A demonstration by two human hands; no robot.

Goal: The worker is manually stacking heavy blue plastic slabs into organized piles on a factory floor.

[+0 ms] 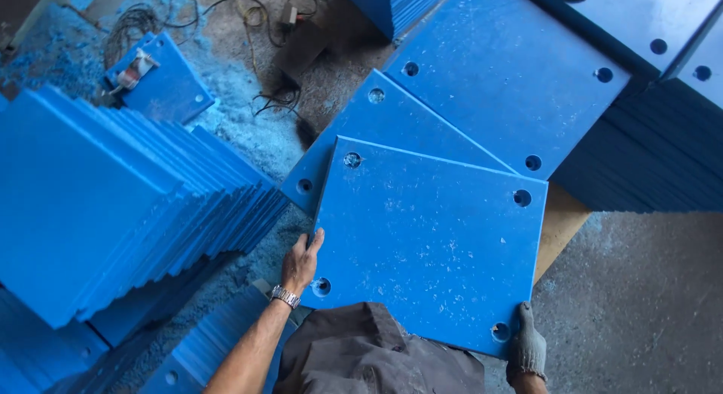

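Head view showed the bare left hand (300,260) and gloved right hand (526,347) gripping opposite near corners of a blue plastic panel (429,240) lying atop a panel stack (512,70), probably stiff, heavy and dust-slick, best held by its edges.

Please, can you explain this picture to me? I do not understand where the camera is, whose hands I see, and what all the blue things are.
The camera sits on a person's head and looks down, so the hands are that person's own. The left hand, bare with a metal wristwatch, holds the left edge of a square blue panel. The right hand, in a grey glove, holds its lower right corner. The panel has a round hole near each corner. It lies on similar blue panels. A leaning stack of panels stands at the left. Blue shavings and cables lie on the floor.
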